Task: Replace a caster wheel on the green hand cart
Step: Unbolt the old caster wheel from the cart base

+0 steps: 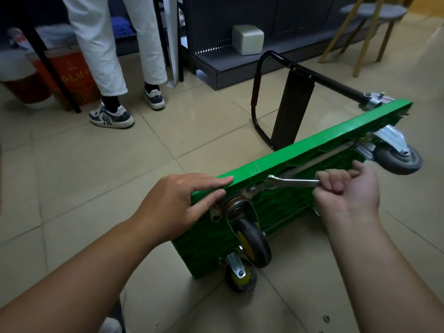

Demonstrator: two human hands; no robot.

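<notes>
The green hand cart (pixel 312 145) stands on its side edge on the tiled floor, underside facing me. My left hand (pixel 177 203) rests flat on its upper edge, fingers straight, just above the near caster wheel (pixel 252 243) with its yellow hub. My right hand (pixel 346 186) grips the handle of a silver wrench (pixel 290 181), whose open jaw sits at a bolt on that caster's mounting plate (pixel 249 191). A second yellow-hub caster (pixel 240 277) touches the floor below. A grey caster (pixel 398 159) sticks out at the far end.
The cart's black folding handle (pixel 259 92) lies on the floor behind it. A person in white trousers and sneakers (pixel 111 114) stands at the back left by a red box (pixel 69 75). Dark shelving (pixel 216 61) and wooden stools (pixel 370 27) line the back. A small nut (pixel 326 318) lies on the floor.
</notes>
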